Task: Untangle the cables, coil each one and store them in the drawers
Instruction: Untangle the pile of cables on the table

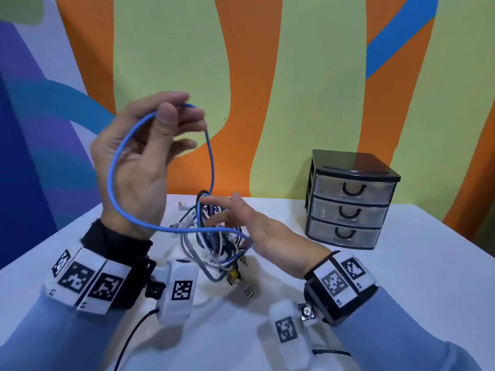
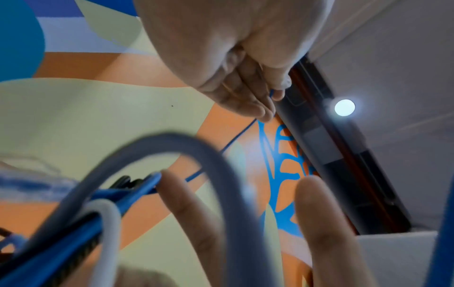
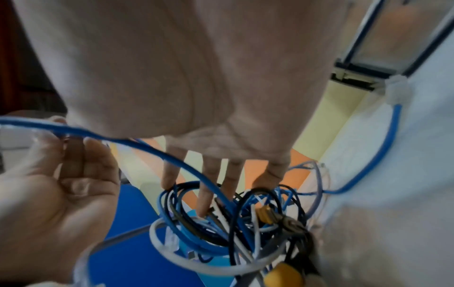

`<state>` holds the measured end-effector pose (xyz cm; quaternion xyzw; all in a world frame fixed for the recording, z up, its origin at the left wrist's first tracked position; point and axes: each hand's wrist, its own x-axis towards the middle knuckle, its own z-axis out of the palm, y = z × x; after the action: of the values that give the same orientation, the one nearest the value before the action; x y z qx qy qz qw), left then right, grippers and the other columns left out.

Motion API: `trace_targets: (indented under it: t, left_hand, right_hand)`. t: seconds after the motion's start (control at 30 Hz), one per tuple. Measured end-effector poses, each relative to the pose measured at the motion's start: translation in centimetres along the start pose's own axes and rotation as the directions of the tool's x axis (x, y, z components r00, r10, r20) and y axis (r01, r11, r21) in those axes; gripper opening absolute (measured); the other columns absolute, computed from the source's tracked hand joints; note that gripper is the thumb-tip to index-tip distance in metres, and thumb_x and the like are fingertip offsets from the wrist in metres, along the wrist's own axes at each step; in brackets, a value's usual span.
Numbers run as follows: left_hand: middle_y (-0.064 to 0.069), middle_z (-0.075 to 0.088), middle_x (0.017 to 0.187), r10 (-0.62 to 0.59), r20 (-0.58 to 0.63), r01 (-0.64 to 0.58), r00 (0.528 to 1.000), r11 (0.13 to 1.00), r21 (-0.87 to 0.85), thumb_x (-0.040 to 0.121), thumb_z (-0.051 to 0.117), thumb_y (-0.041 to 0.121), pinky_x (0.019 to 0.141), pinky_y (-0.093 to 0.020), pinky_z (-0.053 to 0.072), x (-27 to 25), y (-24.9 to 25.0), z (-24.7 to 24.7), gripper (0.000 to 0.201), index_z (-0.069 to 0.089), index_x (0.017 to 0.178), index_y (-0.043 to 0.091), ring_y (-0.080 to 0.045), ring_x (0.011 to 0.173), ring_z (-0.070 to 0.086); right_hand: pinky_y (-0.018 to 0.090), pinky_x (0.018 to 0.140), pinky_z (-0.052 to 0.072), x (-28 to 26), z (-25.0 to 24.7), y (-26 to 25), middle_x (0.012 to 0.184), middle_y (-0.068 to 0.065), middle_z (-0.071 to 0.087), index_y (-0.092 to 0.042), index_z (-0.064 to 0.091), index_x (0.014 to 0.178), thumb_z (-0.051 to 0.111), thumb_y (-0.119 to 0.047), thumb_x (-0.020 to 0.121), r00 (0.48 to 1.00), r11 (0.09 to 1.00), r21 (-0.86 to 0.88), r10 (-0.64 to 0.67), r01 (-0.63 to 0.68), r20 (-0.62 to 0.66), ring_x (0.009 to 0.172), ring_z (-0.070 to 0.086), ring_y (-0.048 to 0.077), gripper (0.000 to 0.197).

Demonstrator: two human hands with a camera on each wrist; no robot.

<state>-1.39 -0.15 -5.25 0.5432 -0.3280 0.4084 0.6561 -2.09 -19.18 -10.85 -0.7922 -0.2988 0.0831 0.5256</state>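
Observation:
My left hand [image 1: 174, 111] is raised, thumb and fingers pinching a light blue cable [image 1: 213, 167]. The cable hangs in a wide loop past my wrist and runs into a tangle of blue, white, grey and black cables [image 1: 214, 245] on the white table [image 1: 401, 263]. My right hand [image 1: 214, 212] reaches into the top of the tangle with straight fingers. The right wrist view shows those fingers [image 3: 209, 194] touching the cables [image 3: 233, 219]. The left wrist view shows the pinch [image 2: 272, 99] on the blue cable [image 2: 236, 137].
A black three-drawer unit [image 1: 348, 204] with clear drawers, all pushed in, stands at the back right against the painted wall. A USB plug [image 1: 249, 291] and a yellow connector [image 1: 233, 274] stick out of the tangle's near side.

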Motion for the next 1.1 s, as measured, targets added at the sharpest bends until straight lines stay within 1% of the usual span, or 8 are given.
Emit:
trace_targets:
  t: [0.13, 0.33, 0.47, 0.57, 0.73, 0.9, 1.03, 1.1]
  left_hand:
    - [-0.007, 0.078, 0.101, -0.015, -0.105, 0.011, 0.994, 0.999, -0.037, 0.112, 0.054, 0.022, 0.083, -0.032, 0.054, 0.8, -0.6, -1.3, 0.017, 0.07, 0.114, 0.016, -0.027, 0.094, 0.075]
    - [-0.013, 0.075, 0.096, -0.237, 0.316, 0.263, 0.919, 0.964, -0.044, 0.106, 0.061, 0.029, 0.085, -0.034, 0.054, -0.3, -1.4, -0.3, 0.018, 0.074, 0.108, 0.016, -0.026, 0.085, 0.068]
    - [-0.021, 0.075, 0.099, -0.269, 0.506, 0.33, 0.819, 0.943, -0.032, 0.103, 0.061, 0.025, 0.086, -0.036, 0.055, -1.7, -1.3, 0.9, 0.019, 0.076, 0.108, 0.015, -0.031, 0.089, 0.07]
    - [-0.018, 0.075, 0.1, -0.304, 0.528, 0.373, 0.793, 0.928, -0.027, 0.102, 0.061, 0.029, 0.087, -0.041, 0.054, -2.2, -1.4, 1.4, 0.02, 0.078, 0.106, 0.019, -0.032, 0.092, 0.069]
    - [-0.007, 0.076, 0.111, -0.346, 0.503, 0.306, 0.792, 0.938, 0.164, 0.095, 0.078, 0.033, 0.09, -0.033, 0.057, -1.8, -1.1, 1.2, 0.027, 0.076, 0.121, 0.026, -0.02, 0.102, 0.072]
    - [-0.002, 0.059, 0.116, -0.504, 0.419, 0.151, 0.755, 0.756, 0.637, 0.067, 0.095, 0.053, 0.083, -0.037, 0.055, -1.5, -2.7, -0.8, 0.096, 0.044, 0.148, 0.056, -0.021, 0.102, 0.061]
    - [-0.006, 0.066, 0.099, -0.66, 0.365, 0.294, 0.657, 0.669, 0.683, 0.077, 0.093, 0.021, 0.077, -0.045, 0.061, -1.5, -3.9, -0.8, 0.082, 0.052, 0.144, 0.045, -0.026, 0.084, 0.069]
    - [-0.001, 0.065, 0.093, -0.669, 0.405, 0.299, 0.624, 0.682, 0.667, 0.083, 0.087, 0.011, 0.072, -0.032, 0.059, -1.9, -3.8, -0.4, 0.062, 0.063, 0.132, 0.04, -0.026, 0.085, 0.067]
  right_hand:
    - [0.027, 0.082, 0.045, 0.7, 0.7, 1.0, 0.089, 0.004, 0.06, -0.063, 0.035, 0.149, 0.062, -0.051, 0.101, 1.0, 0.99, -0.138, -0.026, 0.025, -0.003, 0.082, 0.059, 0.011, 0.055]
    - [0.032, 0.071, 0.05, 1.4, 0.7, 1.4, 0.097, 0.009, 0.066, -0.04, 0.051, 0.123, 0.077, -0.031, 0.095, 0.887, 0.978, -0.058, -0.205, 0.199, -0.413, 0.079, 0.061, 0.025, 0.04]
    - [0.041, 0.077, 0.06, 1.8, 0.6, 2.2, 0.103, -0.005, 0.069, -0.044, 0.054, 0.108, 0.077, -0.023, 0.095, 0.83, 0.98, -0.041, -0.187, 0.195, -0.526, 0.075, 0.067, 0.013, 0.034]
    - [0.055, 0.074, 0.063, 2.0, 0.5, 2.3, 0.11, 0.003, 0.07, -0.023, 0.056, 0.105, 0.075, -0.014, 0.096, 0.795, 0.968, 0.089, -0.138, 0.235, -0.59, 0.083, 0.075, 0.029, 0.023]
    - [0.032, 0.057, 0.059, 1.8, -0.2, 2.3, 0.086, 0.029, 0.07, -0.011, 0.047, 0.095, 0.066, -0.001, 0.101, 0.754, 0.901, 0.307, -0.033, 0.306, -0.657, 0.066, 0.071, 0.027, 0.022]
    - [0.03, 0.054, 0.051, 2.2, -1.2, 2.9, 0.079, 0.009, 0.058, -0.016, 0.067, 0.109, 0.054, -0.006, 0.107, 0.585, 0.907, 0.238, -0.011, 0.347, -0.811, 0.051, 0.061, 0.017, 0.016]
    - [0.029, 0.057, 0.041, 2.3, -1.4, 2.9, 0.082, -0.006, 0.058, -0.027, 0.073, 0.097, 0.044, -0.012, 0.111, 0.476, 0.947, 0.05, -0.113, 0.317, -0.872, 0.057, 0.052, 0.013, 0.035]
    - [0.026, 0.06, 0.042, 2.2, -1.4, 2.8, 0.093, 0.001, 0.057, -0.027, 0.073, 0.098, 0.043, -0.013, 0.111, 0.483, 0.953, 0.019, -0.136, 0.303, -0.865, 0.058, 0.052, 0.01, 0.036]
